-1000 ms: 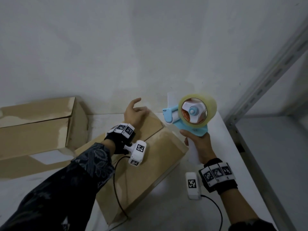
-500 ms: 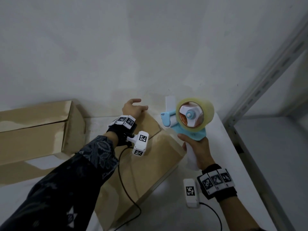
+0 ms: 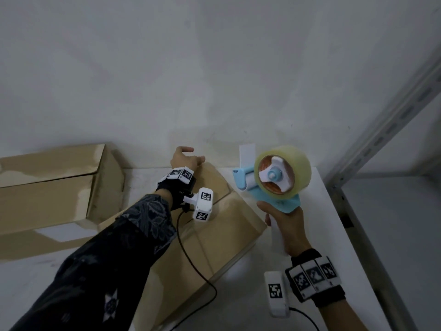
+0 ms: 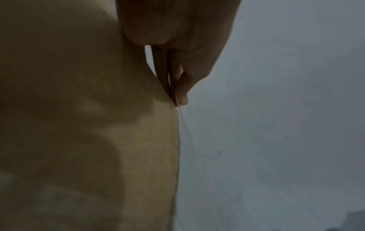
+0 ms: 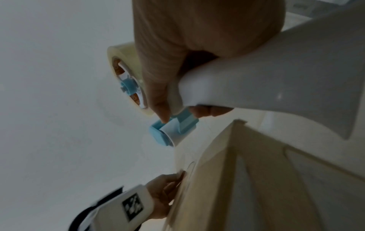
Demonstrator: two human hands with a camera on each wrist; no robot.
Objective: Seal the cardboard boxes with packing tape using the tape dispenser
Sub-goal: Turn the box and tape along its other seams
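A closed cardboard box lies slantwise on the white table. My left hand lies over its far corner, thumb raised. In the left wrist view its fingers run straight down the box's far end face, and the right wrist view shows that hand pressed flat against the same face. My right hand grips the white handle of the blue tape dispenser, held in the air right of the box. Its clear tape roll faces me, with a loose tape end sticking up at the roller.
A second, longer cardboard box lies at the left against the wall. The table ends at the right beside a grey metal shelf upright. A black cable from my left wrist trails over the box.
My left hand has slid from the box's top further over its far edge, fingers now down the end face. The dispenser stays lifted to the right, barely shifted.
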